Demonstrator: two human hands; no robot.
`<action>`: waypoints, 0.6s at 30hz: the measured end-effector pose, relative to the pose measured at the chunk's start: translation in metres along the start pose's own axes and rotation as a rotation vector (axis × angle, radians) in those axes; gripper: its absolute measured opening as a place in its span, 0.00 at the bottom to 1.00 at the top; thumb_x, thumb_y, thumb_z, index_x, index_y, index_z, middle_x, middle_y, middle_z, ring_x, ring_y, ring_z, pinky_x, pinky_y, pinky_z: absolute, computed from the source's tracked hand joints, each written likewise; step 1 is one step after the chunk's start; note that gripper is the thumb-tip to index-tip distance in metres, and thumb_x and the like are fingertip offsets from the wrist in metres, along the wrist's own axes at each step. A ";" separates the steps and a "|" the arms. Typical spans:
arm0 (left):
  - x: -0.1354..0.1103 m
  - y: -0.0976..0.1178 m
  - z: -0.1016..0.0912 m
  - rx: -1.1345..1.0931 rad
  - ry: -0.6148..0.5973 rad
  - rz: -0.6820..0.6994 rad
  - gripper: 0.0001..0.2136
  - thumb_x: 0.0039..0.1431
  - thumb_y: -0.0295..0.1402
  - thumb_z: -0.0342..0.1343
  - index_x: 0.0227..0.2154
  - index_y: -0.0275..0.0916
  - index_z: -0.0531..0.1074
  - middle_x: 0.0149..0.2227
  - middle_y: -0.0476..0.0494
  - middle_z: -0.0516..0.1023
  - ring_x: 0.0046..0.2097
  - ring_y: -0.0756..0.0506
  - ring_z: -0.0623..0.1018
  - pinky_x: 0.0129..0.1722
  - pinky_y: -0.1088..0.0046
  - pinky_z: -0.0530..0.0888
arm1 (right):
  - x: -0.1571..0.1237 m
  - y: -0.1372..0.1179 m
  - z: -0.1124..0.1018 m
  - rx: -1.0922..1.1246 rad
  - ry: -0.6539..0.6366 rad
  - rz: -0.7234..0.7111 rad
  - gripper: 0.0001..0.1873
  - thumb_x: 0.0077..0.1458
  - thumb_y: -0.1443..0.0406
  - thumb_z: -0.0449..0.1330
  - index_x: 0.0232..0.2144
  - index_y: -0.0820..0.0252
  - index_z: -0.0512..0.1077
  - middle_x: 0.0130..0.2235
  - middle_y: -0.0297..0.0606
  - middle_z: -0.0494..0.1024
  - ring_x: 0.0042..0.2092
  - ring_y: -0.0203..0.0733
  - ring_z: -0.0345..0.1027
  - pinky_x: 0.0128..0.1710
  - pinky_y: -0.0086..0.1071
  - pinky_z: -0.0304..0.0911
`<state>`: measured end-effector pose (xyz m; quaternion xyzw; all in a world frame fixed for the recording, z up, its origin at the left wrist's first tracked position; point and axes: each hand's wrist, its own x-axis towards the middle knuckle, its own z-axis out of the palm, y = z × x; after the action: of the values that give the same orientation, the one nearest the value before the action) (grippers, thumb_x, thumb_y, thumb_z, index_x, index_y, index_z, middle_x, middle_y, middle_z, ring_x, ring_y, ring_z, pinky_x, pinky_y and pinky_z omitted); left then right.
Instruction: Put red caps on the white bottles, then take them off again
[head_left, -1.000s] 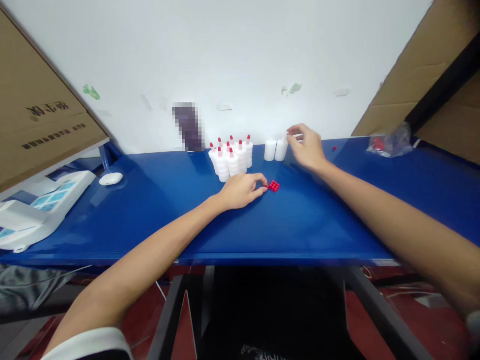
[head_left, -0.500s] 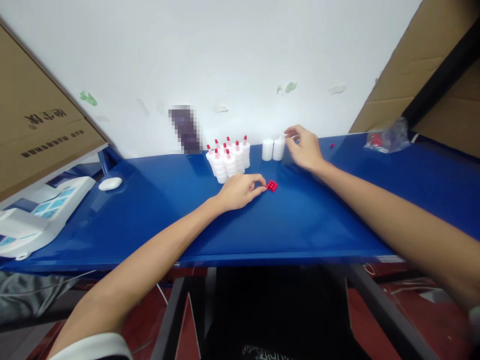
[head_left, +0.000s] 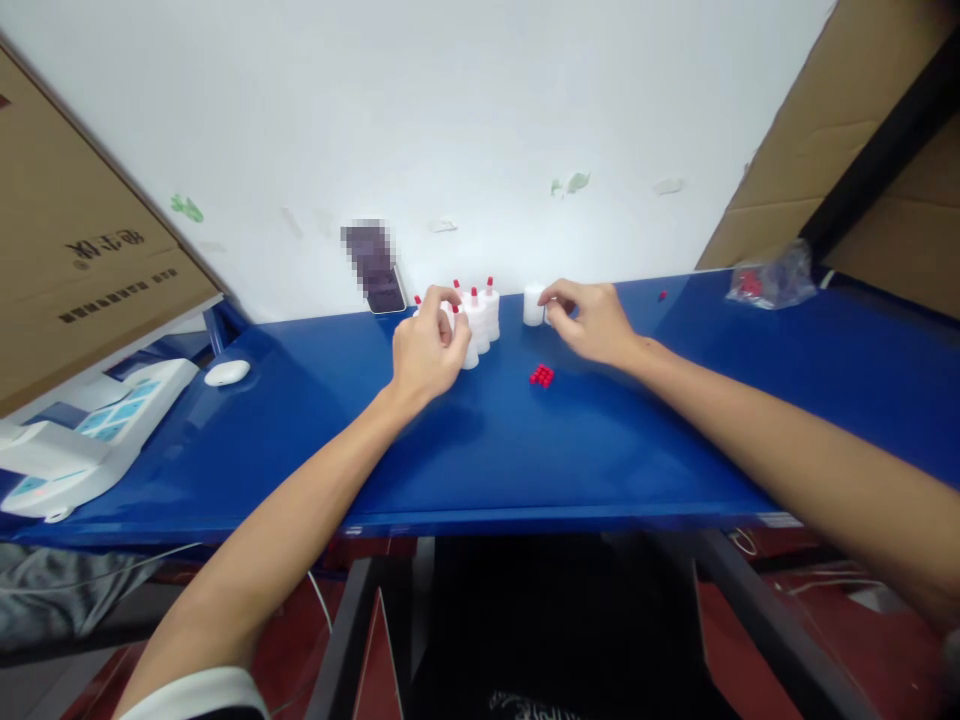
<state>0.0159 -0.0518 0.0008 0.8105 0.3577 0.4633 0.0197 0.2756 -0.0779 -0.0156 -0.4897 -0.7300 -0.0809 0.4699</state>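
Several small white squeeze bottles [head_left: 493, 317] with red-tipped nozzles stand in a tight cluster near the wall. My left hand [head_left: 426, 350] is at the front of this group, thumb and forefinger curled around a red cap [head_left: 455, 309] and partly hiding the bottles behind. To the right, two white bottles without red tips stand side by side; the left one [head_left: 533, 305] shows clearly. The other is mostly covered by my right hand [head_left: 596, 322], whose fingers are closed about it. Loose red caps [head_left: 542, 376] lie in a small pile on the table between my hands.
A phone [head_left: 382, 285] leans on the wall behind the bottles. A white power strip [head_left: 112, 440] and a white rounded case [head_left: 227, 373] are on the left of the blue table [head_left: 465, 470]. A clear bag [head_left: 772, 275] with red pieces lies at the right, near a single red cap [head_left: 662, 295].
My left hand has moved from the red caps up and left to the bottle cluster. My right hand has shifted left over the right-hand white bottle. The view has turned slightly.
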 end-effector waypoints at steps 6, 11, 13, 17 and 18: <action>0.004 -0.009 -0.001 0.170 -0.103 -0.129 0.15 0.63 0.38 0.53 0.51 0.42 0.74 0.22 0.52 0.72 0.26 0.47 0.72 0.31 0.70 0.65 | -0.002 -0.010 0.000 0.002 -0.045 -0.028 0.11 0.56 0.67 0.55 0.33 0.58 0.79 0.23 0.32 0.75 0.25 0.39 0.69 0.32 0.35 0.63; 0.005 -0.008 0.001 0.219 -0.103 -0.118 0.12 0.64 0.39 0.53 0.43 0.41 0.78 0.22 0.50 0.73 0.27 0.47 0.73 0.31 0.70 0.66 | -0.003 -0.017 0.000 0.009 -0.066 -0.039 0.13 0.56 0.67 0.54 0.33 0.58 0.79 0.23 0.32 0.75 0.25 0.39 0.68 0.32 0.35 0.63; 0.004 -0.008 0.000 0.177 -0.125 -0.049 0.12 0.64 0.38 0.52 0.42 0.40 0.77 0.21 0.51 0.72 0.25 0.48 0.71 0.31 0.71 0.65 | -0.003 -0.018 0.001 0.009 -0.075 -0.043 0.13 0.56 0.67 0.54 0.33 0.58 0.79 0.23 0.32 0.75 0.24 0.38 0.68 0.31 0.34 0.63; 0.000 -0.008 -0.002 -0.012 -0.205 0.154 0.10 0.66 0.37 0.51 0.40 0.39 0.74 0.19 0.56 0.66 0.22 0.52 0.66 0.29 0.74 0.62 | -0.005 -0.020 0.002 0.037 -0.077 -0.066 0.12 0.56 0.67 0.54 0.33 0.58 0.79 0.23 0.32 0.77 0.24 0.37 0.67 0.30 0.34 0.62; -0.001 -0.007 -0.001 -0.070 -0.221 0.190 0.09 0.66 0.37 0.51 0.40 0.39 0.74 0.18 0.57 0.64 0.21 0.53 0.65 0.28 0.75 0.62 | -0.005 -0.022 0.002 0.051 -0.074 -0.077 0.12 0.56 0.67 0.55 0.33 0.57 0.79 0.24 0.32 0.77 0.24 0.37 0.67 0.30 0.34 0.62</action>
<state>0.0107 -0.0477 -0.0023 0.8855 0.2589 0.3834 0.0431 0.2572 -0.0906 -0.0132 -0.4516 -0.7672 -0.0622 0.4512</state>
